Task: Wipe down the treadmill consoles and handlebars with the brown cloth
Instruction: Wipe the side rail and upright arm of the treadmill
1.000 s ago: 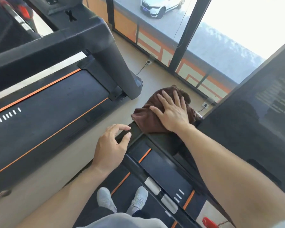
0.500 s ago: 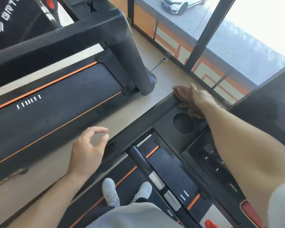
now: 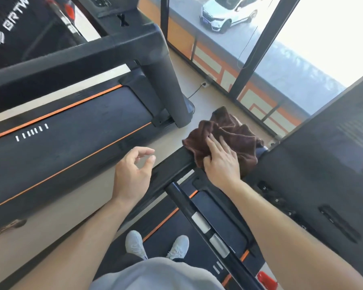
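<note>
One machine in hand: the near treadmill console [image 3: 314, 174], right of frame, is getting the wipe.
Cloth: brown cloth [image 3: 237, 135] bunched at centre frame, on the console's corner where the handlebar [image 3: 172, 164] meets it.
Right hand [image 3: 221, 162]: fingers flat, pressing the cloth down.
Left hand [image 3: 132, 174]: hovering, loosely curled, holding nothing.
Left to do: likely the handlebar's length and the far treadmill [image 3: 71, 130], upper left.

"brtw" on neighbouring treadmill console [image 3: 17, 28]; "3" on console key [image 3: 264, 188]
</note>
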